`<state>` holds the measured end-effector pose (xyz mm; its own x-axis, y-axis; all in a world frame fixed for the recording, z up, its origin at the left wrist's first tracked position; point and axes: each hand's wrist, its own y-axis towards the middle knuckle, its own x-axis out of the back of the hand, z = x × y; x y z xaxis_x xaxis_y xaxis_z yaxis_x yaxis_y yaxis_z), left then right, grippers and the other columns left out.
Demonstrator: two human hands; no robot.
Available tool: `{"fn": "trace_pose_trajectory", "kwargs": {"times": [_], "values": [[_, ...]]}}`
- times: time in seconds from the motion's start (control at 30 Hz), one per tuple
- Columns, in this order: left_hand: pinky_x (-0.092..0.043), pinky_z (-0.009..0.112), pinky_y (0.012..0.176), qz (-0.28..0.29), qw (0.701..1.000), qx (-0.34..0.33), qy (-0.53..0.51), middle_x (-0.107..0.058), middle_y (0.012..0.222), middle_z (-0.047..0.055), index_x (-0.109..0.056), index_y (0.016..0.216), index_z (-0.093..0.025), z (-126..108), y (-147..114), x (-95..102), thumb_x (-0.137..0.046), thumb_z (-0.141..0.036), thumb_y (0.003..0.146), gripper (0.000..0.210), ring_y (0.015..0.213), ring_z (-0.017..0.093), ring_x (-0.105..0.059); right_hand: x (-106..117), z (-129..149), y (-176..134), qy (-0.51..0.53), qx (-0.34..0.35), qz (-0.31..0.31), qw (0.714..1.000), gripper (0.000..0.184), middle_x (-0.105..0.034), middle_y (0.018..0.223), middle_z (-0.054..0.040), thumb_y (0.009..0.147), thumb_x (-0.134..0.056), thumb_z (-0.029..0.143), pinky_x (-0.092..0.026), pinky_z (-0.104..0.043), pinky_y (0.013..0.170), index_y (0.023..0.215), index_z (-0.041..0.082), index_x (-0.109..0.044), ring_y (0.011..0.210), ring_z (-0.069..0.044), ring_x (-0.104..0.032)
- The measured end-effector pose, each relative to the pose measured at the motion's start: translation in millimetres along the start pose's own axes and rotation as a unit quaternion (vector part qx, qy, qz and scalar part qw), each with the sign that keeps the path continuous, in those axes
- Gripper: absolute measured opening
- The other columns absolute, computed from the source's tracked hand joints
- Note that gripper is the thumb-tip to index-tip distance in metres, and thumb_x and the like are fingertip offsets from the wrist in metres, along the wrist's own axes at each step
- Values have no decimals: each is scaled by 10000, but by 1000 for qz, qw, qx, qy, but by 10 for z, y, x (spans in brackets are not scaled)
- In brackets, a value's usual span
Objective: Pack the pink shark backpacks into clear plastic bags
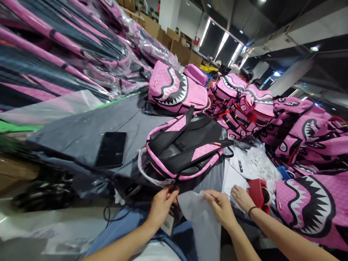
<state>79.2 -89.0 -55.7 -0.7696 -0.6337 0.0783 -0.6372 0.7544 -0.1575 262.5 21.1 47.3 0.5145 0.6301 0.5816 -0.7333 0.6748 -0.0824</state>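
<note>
A pink and black backpack lies with its shoulder straps up on the grey-covered table. At its near edge my left hand is closed, with a bit of red showing between thumb and finger; the thing itself is mostly hidden. Just beneath that hand hangs a whitish tag. My right hand pinches the upper edge of a translucent plastic sheet, which droops toward my lap. A clear plastic strip curls along the backpack's left side.
Another person's hand with a dark wristband reaches in over white papers. Beside it stands a red tape dispenser. A dark phone lies on the left. Pink shark-mouth backpacks crowd the back and right; plastic-wrapped ones are piled left.
</note>
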Motion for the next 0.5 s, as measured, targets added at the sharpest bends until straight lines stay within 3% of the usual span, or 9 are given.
{"fn": "trace_pose_trajectory", "kwargs": {"times": [0.07, 0.17, 0.23, 0.3, 0.4, 0.5], "values": [[-463, 297, 547, -3, 1000, 5, -22, -644, 574, 18, -678, 711, -201, 16, -40, 178, -540, -816, 742, 631, 540, 198, -587, 4, -9, 69, -43, -4, -20, 999, 322, -777, 907, -63, 945, -532, 413, -505, -316, 771, 1021, 242, -793, 840, -254, -710], [-424, 251, 534, 9, 999, -18, -47, -587, 570, -13, -611, 618, -204, -21, -130, 344, -568, -752, 816, 585, 553, 154, -541, -132, -19, 206, -97, 5, 26, 995, 264, -741, 792, -41, 910, -532, 333, -461, -287, 711, 933, 242, -778, 754, -228, -681], [-448, 245, 569, 35, 997, -65, -28, -602, 601, -20, -629, 645, -212, -57, -185, 320, -584, -645, 880, 495, 590, 152, -566, -293, -36, 334, -73, 8, 36, 997, 293, -679, 694, -31, 913, -517, 368, -428, -271, 661, 788, 215, -732, 675, -197, -621], [-516, 258, 680, 71, 986, -148, 37, -694, 729, -7, -703, 778, -234, -60, -221, 217, -572, -505, 942, 343, 707, 172, -649, -462, -49, 466, 2, -6, -6, 1000, 394, -595, 612, -11, 913, -513, 483, -401, -255, 606, 681, 197, -651, 607, -165, -535], [-566, 304, 796, 110, 932, -277, 206, -754, 937, 40, -731, 1054, -241, 27, -238, 61, -481, -277, 996, 259, 823, 197, -702, -666, -24, 601, 131, -35, -78, 988, 453, -562, 607, 10, 864, -558, 606, -422, -249, 597, 701, 189, -630, 609, -148, -498], [-585, 363, 756, 97, 880, -324, 334, -743, 896, 83, -722, 1057, -196, 170, -266, 48, -380, -159, 994, 349, 754, 225, -699, -800, 42, 631, 178, -40, -79, 980, 385, -664, 719, -9, 789, -679, 557, -488, -277, 669, 840, 176, -697, 667, -165, -570]]}}
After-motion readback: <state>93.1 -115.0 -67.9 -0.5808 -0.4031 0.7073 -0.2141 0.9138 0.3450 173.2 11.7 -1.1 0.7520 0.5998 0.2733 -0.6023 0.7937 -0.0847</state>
